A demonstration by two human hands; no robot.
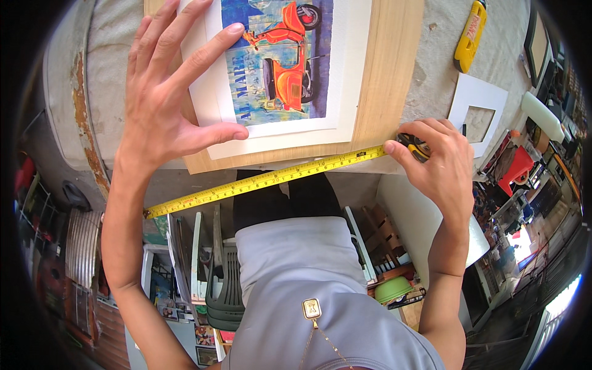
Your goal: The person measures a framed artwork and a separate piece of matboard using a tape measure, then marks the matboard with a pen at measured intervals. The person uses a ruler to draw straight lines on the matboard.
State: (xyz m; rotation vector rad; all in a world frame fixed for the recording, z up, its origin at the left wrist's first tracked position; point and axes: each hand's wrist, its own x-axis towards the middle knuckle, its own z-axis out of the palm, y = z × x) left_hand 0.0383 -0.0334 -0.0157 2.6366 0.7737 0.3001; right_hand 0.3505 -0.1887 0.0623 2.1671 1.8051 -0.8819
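Observation:
A picture of an orange scooter point(288, 74) on white backing lies on a light wooden board point(390, 68). My left hand point(157, 92) is spread over its left side, fingers and thumb apart, thumb by the lower left corner. In my right hand point(441, 163), at the board's lower right corner, is a tape measure, its dark case point(416, 148) partly hidden by my fingers. The yellow blade point(271, 178) slants down to the left, along and below the board's near edge. Its free end is beside my left forearm, and no fingers hold it there.
On the pale cloth-covered table point(425, 55) lie a yellow utility knife point(470, 38) and a white card frame point(497, 92) to the right. A rusty metal edge point(81, 117) runs along the left. Cluttered shelves and a green bowl point(393, 288) stand lower down.

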